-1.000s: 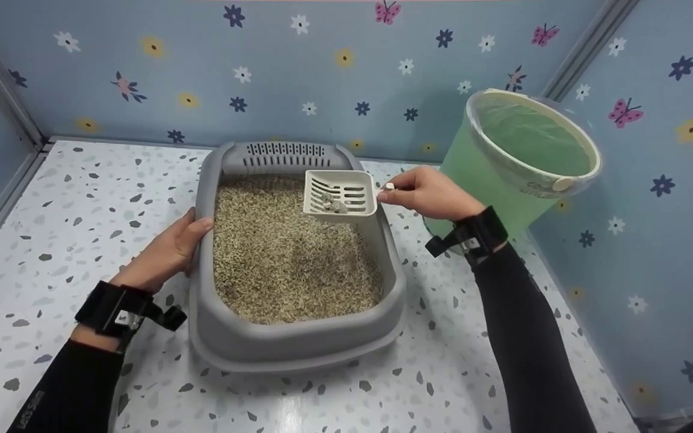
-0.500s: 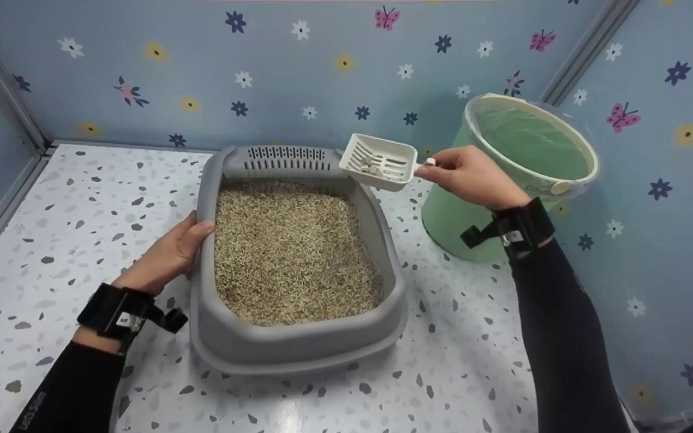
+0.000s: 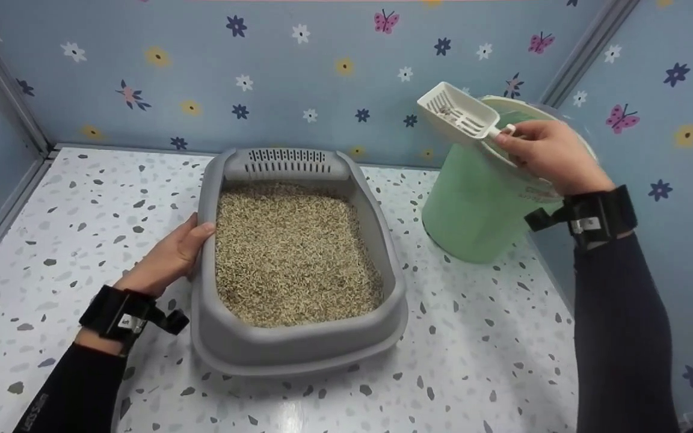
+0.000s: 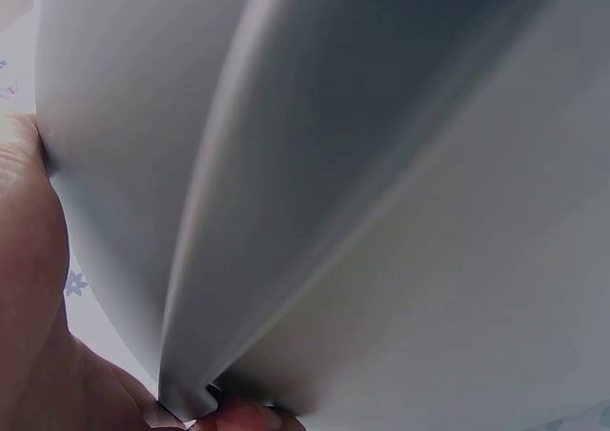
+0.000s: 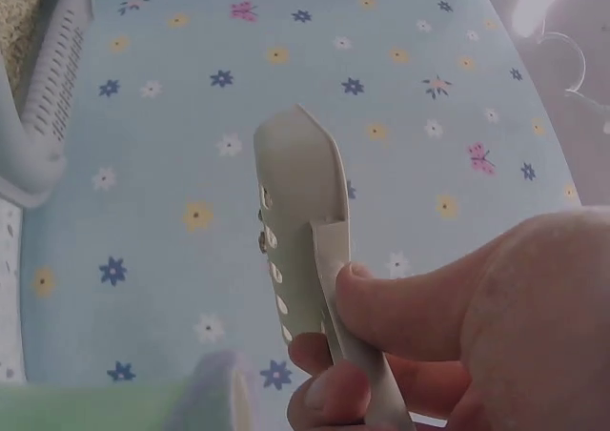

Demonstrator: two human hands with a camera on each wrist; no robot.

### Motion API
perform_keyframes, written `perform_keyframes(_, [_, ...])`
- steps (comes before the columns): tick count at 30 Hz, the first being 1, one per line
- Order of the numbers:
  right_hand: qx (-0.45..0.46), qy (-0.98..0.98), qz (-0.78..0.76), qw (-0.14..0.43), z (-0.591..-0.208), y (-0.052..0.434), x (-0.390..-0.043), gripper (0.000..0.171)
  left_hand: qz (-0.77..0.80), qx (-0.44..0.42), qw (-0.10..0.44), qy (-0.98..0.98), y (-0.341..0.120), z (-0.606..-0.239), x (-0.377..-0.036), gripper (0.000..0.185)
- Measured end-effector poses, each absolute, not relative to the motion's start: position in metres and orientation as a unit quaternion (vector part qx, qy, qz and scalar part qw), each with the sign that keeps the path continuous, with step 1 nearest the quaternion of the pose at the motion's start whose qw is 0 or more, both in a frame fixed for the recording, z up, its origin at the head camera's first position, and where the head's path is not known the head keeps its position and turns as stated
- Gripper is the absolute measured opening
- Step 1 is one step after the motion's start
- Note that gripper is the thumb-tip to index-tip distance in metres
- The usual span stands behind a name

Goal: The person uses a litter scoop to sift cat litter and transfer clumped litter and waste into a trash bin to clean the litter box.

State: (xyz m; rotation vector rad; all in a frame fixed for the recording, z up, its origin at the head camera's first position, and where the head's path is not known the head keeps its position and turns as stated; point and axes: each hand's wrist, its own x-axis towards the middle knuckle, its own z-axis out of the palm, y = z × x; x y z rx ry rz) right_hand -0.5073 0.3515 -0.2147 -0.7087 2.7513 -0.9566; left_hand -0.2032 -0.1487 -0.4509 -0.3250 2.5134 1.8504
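Note:
A grey litter box [image 3: 298, 349] filled with tan litter pellets [image 3: 298, 252] stands on the speckled surface. At its left side, my left hand [image 3: 169, 255] grips the rim, thumb on top; in the left wrist view the fingers [image 4: 243, 416] reach under the rim's edge. My right hand [image 3: 554, 153] pinches the handle of a white slotted litter scoop [image 3: 461, 111], thumb against it in the right wrist view. Small greyish clumps [image 3: 446, 111] lie in the scoop. The scoop overlaps the left rim of a green bin [image 3: 473, 204] in the head view.
The bin has a cream rim and a clear plastic liner [image 3: 581, 135], partly hidden behind my right hand. Blue flowered panels [image 3: 298, 78] enclose the back and both sides. White speckled surface [image 3: 455, 349] shows in front of the box and bin.
My right hand has carried the scoop with its clumps from above the litter box up and right to the bin. The left hand has stayed on the box rim.

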Motion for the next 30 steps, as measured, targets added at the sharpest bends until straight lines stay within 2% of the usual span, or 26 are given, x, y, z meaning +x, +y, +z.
perform_keyframes(3, [-0.203,0.915,-0.341,0.069,-0.207,0.364,-0.513,0.04,0.588,-0.105,-0.001,0.802,-0.149,-0.45,-0.203,0.081])
perform_keyframes(11, [-0.176,0.903,-0.39,0.047,-0.21,0.393,-0.526,0.017,0.599,-0.112,0.003,0.793,-0.147,-0.452,-0.203,0.086])
perform_keyframes(20, [-0.157,0.935,-0.317,-0.006,-0.215,0.409,-0.53,0.045,0.601,-0.108,0.0,0.792,-0.148,-0.452,-0.203,0.083])
perform_keyframes(30, [-0.137,0.966,-0.208,-0.071,-0.222,0.411,-0.53,0.044,0.601,-0.112,0.002,0.792,-0.148,-0.452,-0.202,0.085])
